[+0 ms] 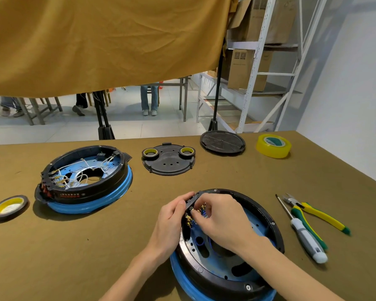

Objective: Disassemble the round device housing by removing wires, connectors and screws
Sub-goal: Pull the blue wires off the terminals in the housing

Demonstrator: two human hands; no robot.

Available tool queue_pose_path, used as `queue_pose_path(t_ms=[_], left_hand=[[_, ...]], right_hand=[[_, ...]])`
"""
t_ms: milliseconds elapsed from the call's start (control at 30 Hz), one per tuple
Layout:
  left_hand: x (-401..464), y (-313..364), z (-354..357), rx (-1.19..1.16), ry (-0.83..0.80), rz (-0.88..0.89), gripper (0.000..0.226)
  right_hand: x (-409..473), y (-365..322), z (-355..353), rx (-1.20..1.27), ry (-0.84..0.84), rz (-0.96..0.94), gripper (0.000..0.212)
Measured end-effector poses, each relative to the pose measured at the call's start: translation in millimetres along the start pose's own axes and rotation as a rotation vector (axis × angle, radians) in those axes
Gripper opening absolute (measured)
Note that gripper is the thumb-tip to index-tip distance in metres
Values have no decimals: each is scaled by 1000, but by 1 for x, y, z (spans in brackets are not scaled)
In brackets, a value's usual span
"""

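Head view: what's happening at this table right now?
A person is working on the near round housing. The left hand grips the black connector block at its rim, while the right hand pinches at the brass terminals there. A screwdriver and pliers lie unused to the right; a second housing sits left.

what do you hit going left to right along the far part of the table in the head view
open blue housing with white wires → black cover plate carrying two tape rolls → round black disc → yellow tape roll
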State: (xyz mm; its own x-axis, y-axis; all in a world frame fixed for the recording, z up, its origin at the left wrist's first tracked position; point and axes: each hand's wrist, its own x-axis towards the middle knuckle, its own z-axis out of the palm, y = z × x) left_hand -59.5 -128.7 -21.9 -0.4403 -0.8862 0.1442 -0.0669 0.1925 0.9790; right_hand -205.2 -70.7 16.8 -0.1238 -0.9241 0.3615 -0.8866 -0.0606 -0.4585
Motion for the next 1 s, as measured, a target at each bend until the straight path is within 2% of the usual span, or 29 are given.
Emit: queue_pose_path(t_ms=[133, 333, 500, 867, 1000], left_hand=[[-1, -3, 0, -2, -1, 9, 38], [2, -6, -4, -22, -40, 5, 39], [4, -7, -5, 26, -40, 38, 40], [5, -9, -3, 3, -23, 42, 39], [6, -11, -5, 10, -26, 44, 39]], right_hand=[[2, -2, 1, -94, -79, 38, 28], [14, -8, -3, -210, -182, 33, 29], [3, -10, 9, -308, -88, 9, 38], [1, -6, 4, -105, -64, 83, 31], [-2, -6, 1, -24, -26, 70, 22]])
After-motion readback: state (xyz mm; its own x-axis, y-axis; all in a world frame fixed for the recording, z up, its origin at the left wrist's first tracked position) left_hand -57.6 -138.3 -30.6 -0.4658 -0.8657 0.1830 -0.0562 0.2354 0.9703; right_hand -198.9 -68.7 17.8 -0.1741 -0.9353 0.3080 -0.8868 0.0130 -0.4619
